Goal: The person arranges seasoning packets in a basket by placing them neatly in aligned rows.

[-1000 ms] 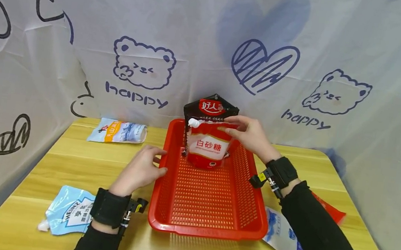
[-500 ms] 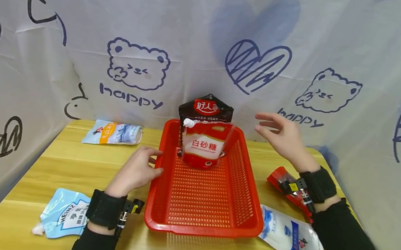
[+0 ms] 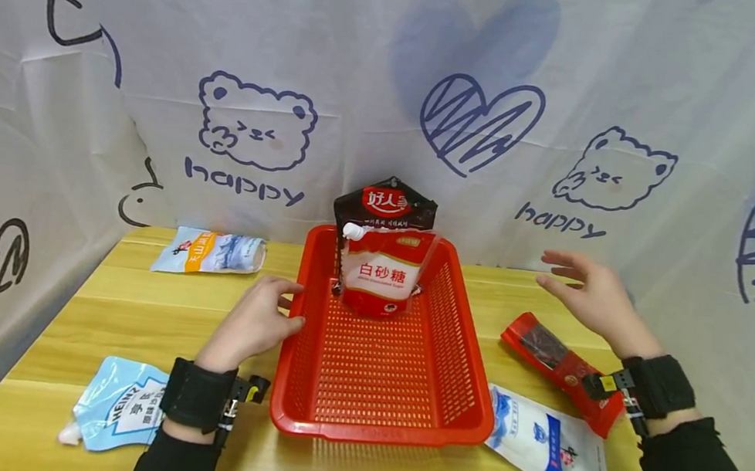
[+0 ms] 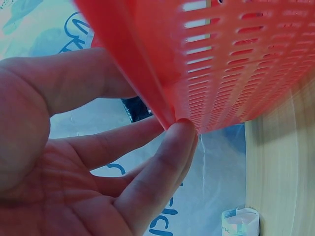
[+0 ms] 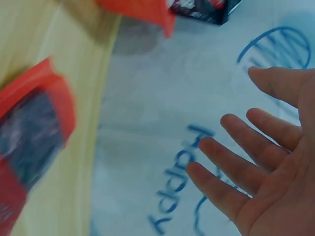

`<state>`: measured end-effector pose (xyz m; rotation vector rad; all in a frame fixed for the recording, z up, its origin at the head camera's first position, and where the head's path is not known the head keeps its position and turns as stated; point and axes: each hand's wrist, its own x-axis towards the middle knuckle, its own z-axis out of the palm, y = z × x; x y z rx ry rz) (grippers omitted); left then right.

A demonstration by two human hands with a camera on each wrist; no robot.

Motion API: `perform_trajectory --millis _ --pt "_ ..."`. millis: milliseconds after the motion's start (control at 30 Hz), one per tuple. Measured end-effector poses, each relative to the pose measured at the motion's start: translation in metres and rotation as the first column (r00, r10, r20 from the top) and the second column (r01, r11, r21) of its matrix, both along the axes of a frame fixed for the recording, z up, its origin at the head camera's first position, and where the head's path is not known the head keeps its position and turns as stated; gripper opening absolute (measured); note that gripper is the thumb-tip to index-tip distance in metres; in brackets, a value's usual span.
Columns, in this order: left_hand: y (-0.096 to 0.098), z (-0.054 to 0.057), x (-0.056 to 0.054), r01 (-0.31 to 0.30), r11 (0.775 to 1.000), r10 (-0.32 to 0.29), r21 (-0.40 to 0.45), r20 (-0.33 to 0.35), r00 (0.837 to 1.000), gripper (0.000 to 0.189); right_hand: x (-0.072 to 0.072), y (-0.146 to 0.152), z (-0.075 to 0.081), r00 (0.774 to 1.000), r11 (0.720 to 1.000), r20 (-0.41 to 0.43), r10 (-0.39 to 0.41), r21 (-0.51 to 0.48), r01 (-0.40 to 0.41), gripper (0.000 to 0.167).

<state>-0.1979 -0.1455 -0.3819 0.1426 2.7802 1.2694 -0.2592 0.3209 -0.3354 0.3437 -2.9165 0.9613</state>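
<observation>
At the left rim of a red plastic basket (image 3: 365, 434), my left hand (image 3: 256, 323) holds the edge; the left wrist view shows its fingers on the rim (image 4: 142, 69), with some tips hidden behind it. Inside the basket, a red spouted pouch of white sugar (image 3: 383, 273) leans upright against a black seasoning packet (image 3: 384, 204) at the back. My right hand (image 3: 594, 299) hovers with spread fingers and nothing in it, beyond a red packet with a dark window (image 3: 549, 352). The right wrist view shows this palm with the fingers loosely extended.
A white and blue bag (image 3: 552, 450) lies right of the basket, partly against it. On the left are a light blue Heinz spouted pouch (image 3: 123, 405) and, farther back, a small blue and orange packet (image 3: 211, 252). A drawn-on white cloth (image 3: 370, 56) hangs behind the table.
My right hand has let go of the red sugar pouch and moved right, over the table's right side. The pouch stays in the basket. My left hand keeps its place on the rim.
</observation>
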Motion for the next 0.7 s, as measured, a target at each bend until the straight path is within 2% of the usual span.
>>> perform_trajectory --millis 167,433,600,700 --pt "0.000 -0.001 0.000 -0.002 1.000 0.002 0.000 0.000 1.000 0.046 -0.002 0.024 -0.023 0.995 0.997 0.100 -0.030 0.074 0.023 0.067" --pt "0.000 0.000 -0.001 -0.006 1.000 0.006 0.005 0.011 1.000 0.046 -0.008 0.057 -0.065 0.973 0.989 0.229 -0.016 0.148 -0.018 0.075" --pt "0.000 0.000 -0.001 -0.006 1.000 0.006 0.005 0.015 1.000 0.046 -0.005 0.071 -0.083 0.934 0.978 0.355 -0.038 0.204 -0.037 0.088" --pt "0.000 0.000 -0.001 -0.003 1.000 0.002 0.009 0.018 1.000 0.047 -0.002 0.076 -0.090 0.908 0.978 0.416 -0.045 0.204 -0.046 0.093"
